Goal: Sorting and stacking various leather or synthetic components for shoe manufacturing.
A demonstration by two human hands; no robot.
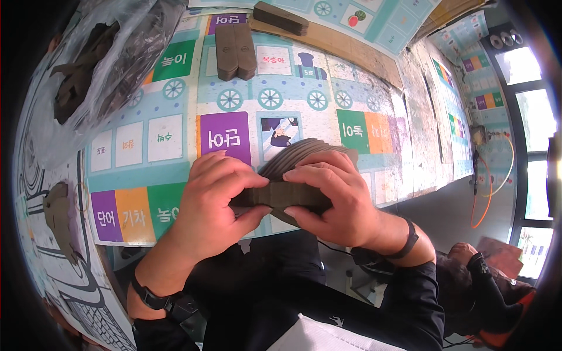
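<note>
A small stack of dark brown flat pieces (280, 194) is pinched between my two hands above the near edge of the table. My left hand (213, 202) grips its left end, thumb below and fingers on top. At the other end, my right hand (336, 196) holds it the same way. Just behind the fingers, a fanned pile of similar thin brown pieces (310, 151) spreads out, partly hidden by my right hand. Whether the held stack joins this pile I cannot tell. The pieces' material is unclear.
Two neat stacks of brown strips (235, 51) lie farther back, with another brown stack (281, 19) on a cardboard strip. A clear plastic bag (132, 64) with brown pieces sits at far left. A printed sheet (132, 175) covers the table. Another person (480, 292) is at lower right.
</note>
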